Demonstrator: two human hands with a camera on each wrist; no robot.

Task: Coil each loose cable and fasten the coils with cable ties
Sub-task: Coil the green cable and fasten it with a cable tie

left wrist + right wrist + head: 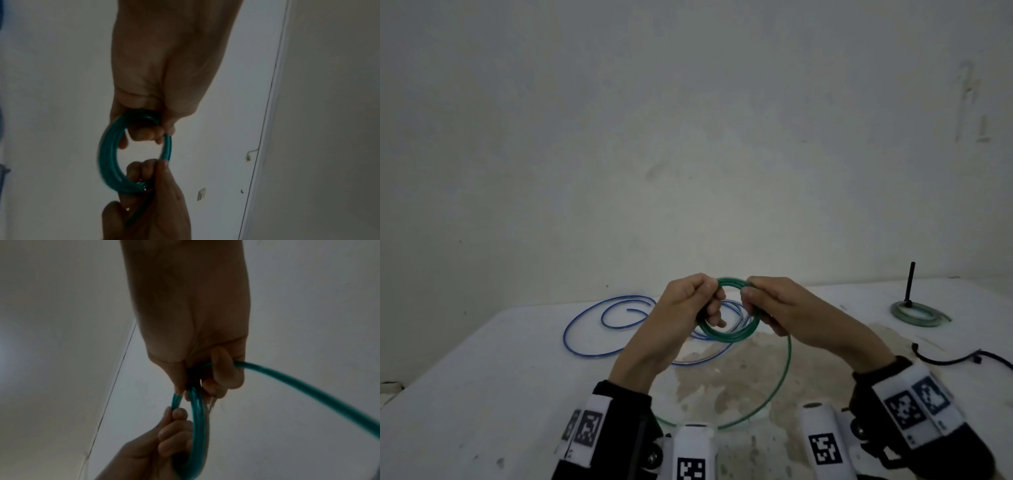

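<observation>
The desk [482,377] lies below both hands. A blue cable [585,329] sprawls in loose loops beyond the left hand [681,308]. The green cable [726,334], raised between the hands, forms a small upright coil, its loose tail curving down toward the wrists. The left hand grips the coil's left side, the right hand [784,308] its right, fingers curled.

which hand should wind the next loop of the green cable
Right. The loose tail of the green cable runs out of the right hand, while the left hand only holds the finished coil.
</observation>
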